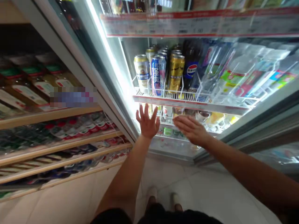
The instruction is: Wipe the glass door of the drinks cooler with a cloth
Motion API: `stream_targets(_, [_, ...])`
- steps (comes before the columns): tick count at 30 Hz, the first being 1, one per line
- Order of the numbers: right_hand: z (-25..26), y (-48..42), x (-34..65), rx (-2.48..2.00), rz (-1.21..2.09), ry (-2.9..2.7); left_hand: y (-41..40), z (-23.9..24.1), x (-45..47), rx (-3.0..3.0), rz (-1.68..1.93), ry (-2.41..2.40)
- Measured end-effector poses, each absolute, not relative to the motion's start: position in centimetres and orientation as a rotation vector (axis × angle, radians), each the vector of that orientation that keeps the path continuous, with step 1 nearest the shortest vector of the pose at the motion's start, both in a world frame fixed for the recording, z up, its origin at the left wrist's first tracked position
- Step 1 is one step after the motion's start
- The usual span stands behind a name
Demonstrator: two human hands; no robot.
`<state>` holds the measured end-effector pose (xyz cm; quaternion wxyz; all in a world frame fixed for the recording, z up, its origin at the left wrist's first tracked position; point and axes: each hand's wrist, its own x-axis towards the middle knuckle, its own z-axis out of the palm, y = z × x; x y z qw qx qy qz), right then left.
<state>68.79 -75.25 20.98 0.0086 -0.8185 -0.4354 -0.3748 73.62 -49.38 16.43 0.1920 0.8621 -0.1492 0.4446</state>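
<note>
My left hand [148, 123] reaches out with its fingers spread and nothing in it, just below the wire shelf's front rail [191, 104]. To its right, my right hand [192, 130] is stretched flat, fingers together and pointing left, also holding nothing. Above both hands stand tall drink cans in rows: a white and gold can [141, 73], a blue and pink can [158, 76] and a gold can [176, 74]. A dark cola bottle [191, 70] is beside them. Whether either hand touches the cooler, I cannot tell.
Blurred clear bottles [238, 70] fill the shelf's right side. A price-label strip [198, 23] crosses above. The cooler's metal frame [100, 90] separates it from wooden shelves [93, 113] with bottles on the left. My feet [153, 193] stand on the tiled floor [193, 186].
</note>
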Motion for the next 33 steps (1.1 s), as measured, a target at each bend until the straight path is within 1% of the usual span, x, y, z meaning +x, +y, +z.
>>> stream_targets(2, [18.0,-75.0,68.6,-2.519,-0.956,-1.529,-49.6,15.6,73.2,2.439,1.216,-0.393])
stream_targets(3, [17.7,-75.0,68.6,-2.503,-0.925,-1.562,-49.7,15.6,73.0,2.449,1.206,-0.374])
stream_targets(5, [19.6,-75.3,68.6,-2.500,-1.006,-1.560,-50.1,16.7,72.5,2.461,1.213,-0.329])
stream_targets(7, [24.5,-76.0,68.9,-2.512,-1.198,-1.473,-50.7,19.1,72.1,2.462,1.246,-0.297])
stream_targets(11, [37.6,-79.0,69.4,-2.379,-1.559,-1.080,-52.6,25.9,71.5,2.465,1.331,-0.331])
stream_targets(13, [41.9,-80.9,69.4,-2.315,-1.673,-0.936,-53.6,28.8,71.2,2.456,1.389,-0.354])
stream_targets(14, [42.8,-81.7,69.3,-2.285,-1.729,-0.903,-53.9,29.8,71.0,2.452,1.417,-0.364])
stream_targets(16, [41.8,-82.9,69.0,-2.248,-1.820,-0.899,-54.3,30.9,70.6,2.455,1.457,-0.391])
stream_targets(18, [38.1,-83.3,68.6,-2.259,-1.841,-0.981,-54.3,30.9,70.3,2.469,1.484,-0.426])
stream_targets(20, [33.9,-83.0,68.2,-2.371,-1.708,-1.232,-53.8,30.3,70.1,2.498,1.505,-0.455])
stream_targets(22, [31.4,-82.7,68.0,-2.483,-1.533,-1.462,-53.2,29.7,70.1,2.532,1.517,-0.487])
stream_targets(24, [31.9,-82.5,68.1,-2.511,-1.509,-1.508,-52.6,29.5,70.2,2.554,1.527,-0.517])
stream_targets(29, [38.9,-81.6,69.4,-2.288,-1.844,-1.012,-51.8,30.4,70.3,2.530,1.622,-0.526])
stream_targets(31, [39.0,-80.5,69.6,-2.227,-1.885,-0.927,-51.4,30.8,70.6,2.504,1.673,-0.526])
stream_targets(33, [36.7,-79.0,69.5,-2.270,-1.821,-1.042,-50.6,30.8,71.1,2.480,1.705,-0.521])
